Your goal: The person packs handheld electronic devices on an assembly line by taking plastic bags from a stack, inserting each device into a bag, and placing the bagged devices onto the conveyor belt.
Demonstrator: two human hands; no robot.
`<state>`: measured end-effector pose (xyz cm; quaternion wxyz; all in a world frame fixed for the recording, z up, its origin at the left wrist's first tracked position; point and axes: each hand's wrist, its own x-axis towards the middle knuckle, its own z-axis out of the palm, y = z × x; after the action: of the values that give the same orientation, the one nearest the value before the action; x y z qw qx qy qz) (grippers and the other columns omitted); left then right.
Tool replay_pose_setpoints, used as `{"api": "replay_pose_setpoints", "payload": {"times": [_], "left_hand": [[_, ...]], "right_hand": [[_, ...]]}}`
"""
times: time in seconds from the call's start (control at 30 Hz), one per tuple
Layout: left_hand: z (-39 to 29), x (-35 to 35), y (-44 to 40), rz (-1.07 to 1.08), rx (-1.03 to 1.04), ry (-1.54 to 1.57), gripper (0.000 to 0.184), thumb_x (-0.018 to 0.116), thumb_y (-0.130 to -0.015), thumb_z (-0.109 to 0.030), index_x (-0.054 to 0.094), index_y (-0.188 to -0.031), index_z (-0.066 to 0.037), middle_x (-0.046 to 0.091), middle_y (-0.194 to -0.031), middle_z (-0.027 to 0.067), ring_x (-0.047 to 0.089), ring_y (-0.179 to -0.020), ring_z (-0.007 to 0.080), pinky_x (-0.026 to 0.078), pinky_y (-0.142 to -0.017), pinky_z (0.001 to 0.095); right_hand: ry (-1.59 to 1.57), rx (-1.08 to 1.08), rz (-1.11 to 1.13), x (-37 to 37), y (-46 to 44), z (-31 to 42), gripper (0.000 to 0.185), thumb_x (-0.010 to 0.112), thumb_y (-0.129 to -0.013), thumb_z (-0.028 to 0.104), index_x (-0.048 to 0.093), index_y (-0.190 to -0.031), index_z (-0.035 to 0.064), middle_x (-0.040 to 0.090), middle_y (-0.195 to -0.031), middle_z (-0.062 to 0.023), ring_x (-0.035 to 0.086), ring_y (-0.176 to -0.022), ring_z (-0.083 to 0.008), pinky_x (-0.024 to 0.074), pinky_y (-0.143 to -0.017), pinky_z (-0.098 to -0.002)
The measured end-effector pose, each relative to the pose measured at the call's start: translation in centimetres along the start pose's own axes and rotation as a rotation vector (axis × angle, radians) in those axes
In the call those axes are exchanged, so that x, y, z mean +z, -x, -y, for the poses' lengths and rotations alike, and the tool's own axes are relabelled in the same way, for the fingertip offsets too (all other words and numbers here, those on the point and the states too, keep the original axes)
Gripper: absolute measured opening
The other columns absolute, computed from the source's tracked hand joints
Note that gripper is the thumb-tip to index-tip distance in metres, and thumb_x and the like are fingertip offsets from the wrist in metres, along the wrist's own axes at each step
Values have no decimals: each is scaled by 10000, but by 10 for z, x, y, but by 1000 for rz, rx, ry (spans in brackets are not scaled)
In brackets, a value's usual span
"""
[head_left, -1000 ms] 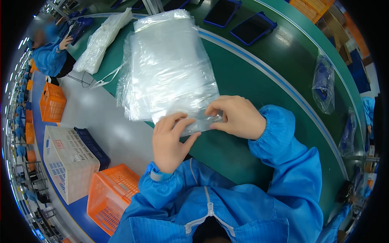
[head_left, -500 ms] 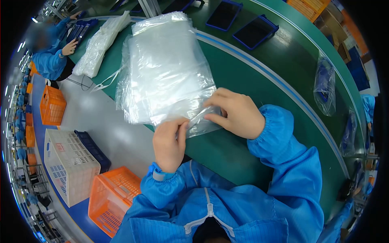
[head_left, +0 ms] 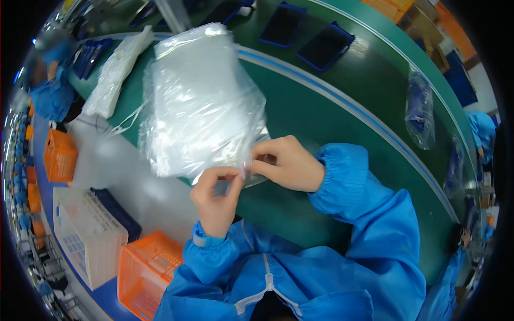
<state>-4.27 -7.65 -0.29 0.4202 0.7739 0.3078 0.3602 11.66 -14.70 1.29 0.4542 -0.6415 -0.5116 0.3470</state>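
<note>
Green table [head_left: 300,107] under the piled bags [head_left: 195,99]; at their near edge my left hand [head_left: 212,206] and right hand [head_left: 294,170] are together, pinching plastic. Packs [head_left: 420,104] on the belt [head_left: 369,80] look bagged, tablets [head_left: 282,24] bare; whether the pinched layers are parted, I cannot tell.

"How does the left hand [head_left: 214,203] look?"
"Thumb and forefinger pinched, knuckles arched."
"And the right hand [head_left: 290,163]?"
"Pinching too, its fingertips close beside the left's."
"The arms?"
"Both reach forward, the right one bent, angling inward."
</note>
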Motion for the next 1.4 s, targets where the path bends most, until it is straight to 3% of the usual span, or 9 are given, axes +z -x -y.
{"api": "replay_pose_setpoints", "payload": {"times": [0.1, 0.23, 0.37, 0.7, 0.9, 0.97, 1.1, 1.17, 1.4], "left_hand": [[9, 1, 2, -18, -54, 99, 81, 637, -756, 37, 585, -809, 6, 611, -752, 66, 584, -692, 127, 466, -659, 241], [17, -1, 2, -105, -157, 212, 89, 600, -810, 22, 523, -850, 3, 540, -798, 37, 535, -725, 98, 440, -678, 224], [25, 2, 1, 9, 15, 83, 72, 587, -821, 11, 524, -852, 0, 543, -801, 42, 525, -711, 96, 435, -665, 219], [34, 10, -4, -267, -166, 430, 114, 428, -922, -88, 434, -1023, -37, 473, -763, 25, 458, -669, 78, 406, -639, 213], [42, 7, -8, -283, -278, 601, 162, 433, -917, -86, 453, -1073, -46, 470, -778, 2, 453, -668, 60, 410, -642, 205], [40, 9, -8, -265, -290, 540, 151, 399, -904, -43, 449, -1046, -41, 475, -775, 9, 437, -643, 63, 384, -605, 200], [39, 9, -6, -202, -252, 515, 131, 434, -903, -40, 465, -1029, -34, 500, -747, 15, 447, -636, 67, 380, -598, 199], [38, 9, -6, -179, -245, 506, 102, 452, -904, -49, 476, -1002, -31, 503, -743, 19, 455, -649, 70, 381, -599, 201], [38, 8, -10, -72, -242, 546, 74, 443, -895, -14, 467, -964, -24, 497, -803, 31, 498, -721, 106, 438, -691, 239]], "right_hand": [[128, 67, -12, -5, -3, -1, 214, 605, -777, 263, 663, -782, 56, 639, -698, -113, 620, -628, -281, 479, -575, -347], [193, -55, -1, -4, -7, -10, 218, 638, -773, 257, 675, -791, 42, 619, -652, -113, 616, -596, -204, 472, -560, -310], [79, -46, 55, 1, -5, -4, 354, 665, -732, 380, 668, -843, 44, 644, -690, -127, 633, -643, -271, 493, -578, -339], [643, 167, 20, -18, -21, -22, 242, 621, -715, 277, 679, -824, 69, 647, -743, -163, 622, -688, -335, 505, -621, -423], [164, 161, 133, -88, -37, -38, 308, 697, -724, 350, 693, -829, 61, 660, -722, -94, 637, -691, -217, 487, -637, -320], [286, 227, -271, -111, -36, -44, 334, 701, -719, 361, 691, -810, 40, 656, -688, -85, 634, -660, -218, 488, -628, -302], [924, 446, -984, -151, -32, -93, 463, 635, -731, 491, 684, -944, 83, 619, -1061, -119, 584, -966, -288, 471, -812, -376], [856, 659, -878, -166, -30, -117, 524, 626, -730, 512, 638, -1054, 101, 467, -1291, -121, 436, -1191, -293, 317, -995, -475], [650, 623, -865, -165, -43, -133, 544, 662, -698, 487, 603, -1099, 124, 339, -1397, -108, 263, -1318, -283, -38, -1020, -642]]}}
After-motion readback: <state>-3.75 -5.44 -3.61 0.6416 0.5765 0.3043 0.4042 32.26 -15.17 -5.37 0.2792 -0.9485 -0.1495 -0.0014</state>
